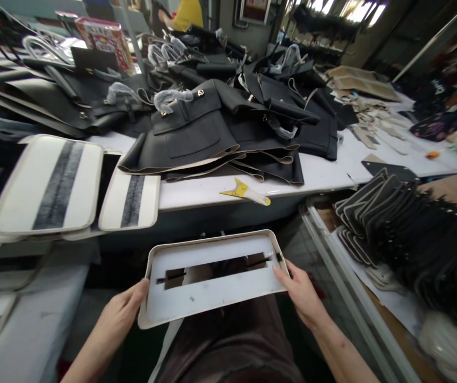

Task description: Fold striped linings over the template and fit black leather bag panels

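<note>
Above my lap I hold a shallow white tray-like frame (212, 298) with a raised cream rim and a long slot cut through its middle. My left hand (123, 306) grips its left short end, thumb near the rim and the other fingers hidden behind. At the right short end, my right hand (300, 292) is closed round the rim with the thumb laid inside. The frame tilts, its right end higher. Beyond it, on the white table, lies a yellow pointed tool (246, 191) with a pale wrapped part.
Black leather bag pieces (196, 127) with wrapped handles are heaped across the table (196, 194). White panels with dark stripes (49, 183) lie at left. To the right, a metal-edged bench (344, 287) carries a row of black pieces (404, 239). A person in yellow (188, 15) is at the back.
</note>
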